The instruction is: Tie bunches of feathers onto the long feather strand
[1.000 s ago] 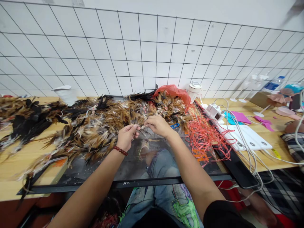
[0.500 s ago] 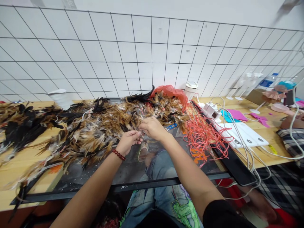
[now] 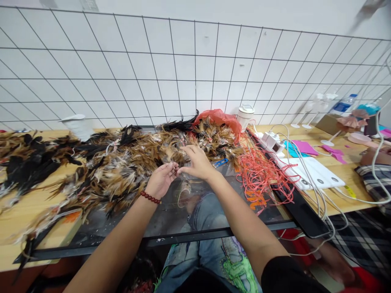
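Observation:
My left hand (image 3: 161, 179), with a dark red bead bracelet (image 3: 150, 197) at the wrist, is closed in a pinch over the front of the feather pile. Small brown feathers (image 3: 171, 156) show at its fingertips, though the exact bit gripped is partly hidden. Just to the right, my right hand (image 3: 198, 163) has its fingers stretched out and the thumb spread, its thumb tip close to the left fingertips. Behind both hands lies a wide heap of brown and black feathers (image 3: 122, 175). Blue snips (image 3: 220, 163) rest by my right wrist.
Tangled red-orange strings (image 3: 264, 173) lie to the right, beside a black tray (image 3: 302, 215) and a white power strip (image 3: 317, 173) with cables. A white lidded cup (image 3: 245, 116) and red plastic bag (image 3: 218, 119) stand behind. A co-worker's arm (image 3: 377, 156) shows at far right.
My right hand has gone from a pinch beside the left fingers to spread fingers. The left hand has shifted slightly left and turned its palm more upward, still pinching.

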Demonstrator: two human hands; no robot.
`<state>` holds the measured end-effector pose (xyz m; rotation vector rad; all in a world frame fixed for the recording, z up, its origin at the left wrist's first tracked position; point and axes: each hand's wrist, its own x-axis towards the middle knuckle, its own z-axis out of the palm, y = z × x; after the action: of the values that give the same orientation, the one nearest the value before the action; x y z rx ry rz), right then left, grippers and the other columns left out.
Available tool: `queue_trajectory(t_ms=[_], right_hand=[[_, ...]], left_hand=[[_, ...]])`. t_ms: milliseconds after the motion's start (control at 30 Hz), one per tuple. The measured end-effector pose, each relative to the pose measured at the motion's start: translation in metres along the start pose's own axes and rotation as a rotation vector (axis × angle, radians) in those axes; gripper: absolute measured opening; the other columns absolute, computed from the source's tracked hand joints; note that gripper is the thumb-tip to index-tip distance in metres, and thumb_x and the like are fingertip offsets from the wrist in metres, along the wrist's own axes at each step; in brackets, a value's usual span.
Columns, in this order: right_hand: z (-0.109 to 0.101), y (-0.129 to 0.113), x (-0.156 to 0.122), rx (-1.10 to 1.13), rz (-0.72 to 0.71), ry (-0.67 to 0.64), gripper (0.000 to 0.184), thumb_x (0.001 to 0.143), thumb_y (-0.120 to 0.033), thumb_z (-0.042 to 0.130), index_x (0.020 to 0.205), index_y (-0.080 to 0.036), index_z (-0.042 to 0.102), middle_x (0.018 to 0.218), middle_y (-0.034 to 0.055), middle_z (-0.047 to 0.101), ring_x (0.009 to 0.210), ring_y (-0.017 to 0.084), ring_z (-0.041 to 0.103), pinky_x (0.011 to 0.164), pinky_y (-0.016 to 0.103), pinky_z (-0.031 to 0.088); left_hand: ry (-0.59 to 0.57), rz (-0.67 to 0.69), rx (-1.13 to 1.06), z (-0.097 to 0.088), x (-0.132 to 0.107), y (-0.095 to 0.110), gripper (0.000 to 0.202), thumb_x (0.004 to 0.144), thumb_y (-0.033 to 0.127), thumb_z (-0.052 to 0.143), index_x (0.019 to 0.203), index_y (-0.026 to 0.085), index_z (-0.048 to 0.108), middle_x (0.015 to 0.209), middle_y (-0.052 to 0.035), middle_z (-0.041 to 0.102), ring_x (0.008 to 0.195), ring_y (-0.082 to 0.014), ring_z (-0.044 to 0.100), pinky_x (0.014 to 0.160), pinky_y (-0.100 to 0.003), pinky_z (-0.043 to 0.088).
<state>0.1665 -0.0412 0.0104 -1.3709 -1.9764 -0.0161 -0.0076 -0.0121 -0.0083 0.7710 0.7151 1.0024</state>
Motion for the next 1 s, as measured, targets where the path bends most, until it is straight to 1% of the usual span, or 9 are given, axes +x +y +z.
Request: queue_trajectory(t_ms=[133,300,433,533,633,700,800,900,1000], right_hand=[[0.003,-0.009,-0.003,-0.030,-0.062,-0.041,0.077,0.074,-0.050,0.071,0.139,-0.020,0.042,0.137,0.0149,0.048,0.125,0.029,0.045,0.103,0.043,0.030],[0.010,-0.007,-0.001,0.064,0.066,-0.002,0.077,0.072,-0.042,0.074,0.138,-0.018,0.043,0.136,0.0150,0.049,0.124,0.029,0.046,0.100,0.044,0.034],[0.020,0.005,0.003,0.501,0.243,-0.123,0.069,0.061,-0.050,0.079,0.118,-0.014,0.061,0.101,0.0077,0.062,0.090,0.020,0.058,0.080,0.032,0.044],[0.020,0.007,0.002,0.958,0.328,-0.309,0.052,0.064,-0.056,0.076,0.091,-0.013,0.067,0.072,-0.0004,0.059,0.067,0.012,0.054,0.065,0.026,0.043],[0.014,0.001,-0.001,1.223,0.357,-0.412,0.045,0.062,-0.055,0.077,0.071,-0.013,0.063,0.060,-0.0026,0.056,0.057,0.009,0.050,0.058,0.024,0.040],[0.012,-0.004,-0.001,1.272,0.377,-0.377,0.044,0.060,-0.053,0.079,0.062,-0.014,0.059,0.055,-0.0036,0.053,0.052,0.008,0.046,0.053,0.023,0.037],[0.014,-0.007,0.001,1.232,0.439,-0.237,0.044,0.058,-0.050,0.080,0.054,-0.015,0.054,0.051,-0.0046,0.050,0.049,0.006,0.041,0.049,0.022,0.032],[0.021,-0.005,0.002,1.161,0.540,-0.112,0.046,0.052,-0.047,0.083,0.051,-0.016,0.050,0.048,-0.0064,0.047,0.048,0.005,0.038,0.048,0.021,0.029],[0.029,-0.001,0.002,1.130,0.637,-0.089,0.048,0.045,-0.048,0.085,0.051,-0.015,0.051,0.048,-0.0058,0.050,0.048,0.006,0.040,0.049,0.022,0.029]], left_hand=[[-0.049,-0.036,0.020,0.001,-0.001,-0.002,0.016,0.068,0.019,0.080,0.075,0.009,0.069,0.074,-0.0041,0.068,0.064,-0.0095,0.060,0.060,-0.021,0.050],[-0.070,-0.026,0.066,0.004,-0.003,-0.004,0.022,0.065,0.025,0.082,0.074,0.009,0.070,0.074,-0.0050,0.068,0.067,-0.0111,0.061,0.066,-0.024,0.052],[-0.072,0.057,0.068,0.003,-0.004,-0.002,0.025,0.063,0.028,0.084,0.070,0.010,0.068,0.068,-0.0024,0.065,0.060,-0.0090,0.057,0.057,-0.020,0.049],[-0.218,-0.077,0.105,0.001,-0.006,-0.001,0.025,0.062,0.028,0.084,0.068,0.010,0.067,0.061,-0.0024,0.061,0.056,-0.0100,0.056,0.051,-0.020,0.046],[-0.363,-0.245,0.129,-0.002,-0.008,-0.001,0.022,0.065,0.024,0.082,0.065,0.009,0.066,0.060,-0.0037,0.060,0.055,-0.0102,0.056,0.049,-0.019,0.046],[-0.393,-0.295,0.110,-0.004,-0.008,-0.001,0.016,0.068,0.020,0.079,0.067,0.009,0.066,0.060,-0.0036,0.060,0.055,-0.0098,0.057,0.049,-0.019,0.047],[-0.328,-0.290,0.101,-0.002,-0.007,0.000,0.005,0.076,0.014,0.071,0.076,0.008,0.070,0.070,-0.0075,0.067,0.063,-0.0121,0.063,0.060,-0.021,0.054],[-0.253,-0.288,0.138,0.001,-0.007,0.001,0.011,0.083,0.013,0.063,0.084,0.007,0.072,0.085,-0.0134,0.073,0.077,-0.0168,0.069,0.076,-0.028,0.057],[-0.227,-0.309,0.189,0.002,-0.007,0.001,0.014,0.084,0.014,0.061,0.085,0.006,0.072,0.086,-0.0146,0.073,0.078,-0.0175,0.069,0.077,-0.029,0.057]])
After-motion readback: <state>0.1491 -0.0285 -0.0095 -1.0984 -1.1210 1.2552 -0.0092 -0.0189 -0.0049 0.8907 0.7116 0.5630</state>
